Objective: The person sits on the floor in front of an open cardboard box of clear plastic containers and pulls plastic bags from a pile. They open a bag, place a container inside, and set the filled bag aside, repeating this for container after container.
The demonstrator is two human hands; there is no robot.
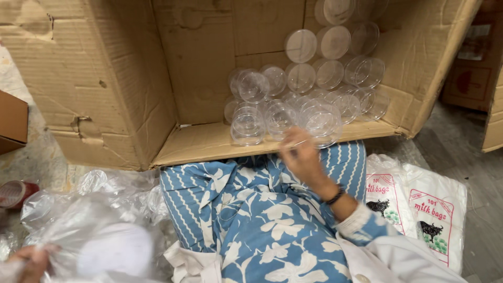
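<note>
My right hand (301, 157) reaches forward to the edge of a large cardboard box (120, 78) lying open on its side. Its fingers touch a clear round plastic container (320, 123) at the front of a pile of several such containers (314, 78); whether the fingers grip it I cannot tell. My left hand (29, 262) sits at the bottom left corner, closed on a clear plastic bag (94, 230) with something white inside. My lap in blue floral cloth (251, 215) lies between both hands.
Packets of white printed bags (419, 209) lie on the floor to the right. A red-rimmed round object (15, 193) sits at far left. More cardboard boxes (474, 78) stand at the right, and another box (10, 123) at the left edge.
</note>
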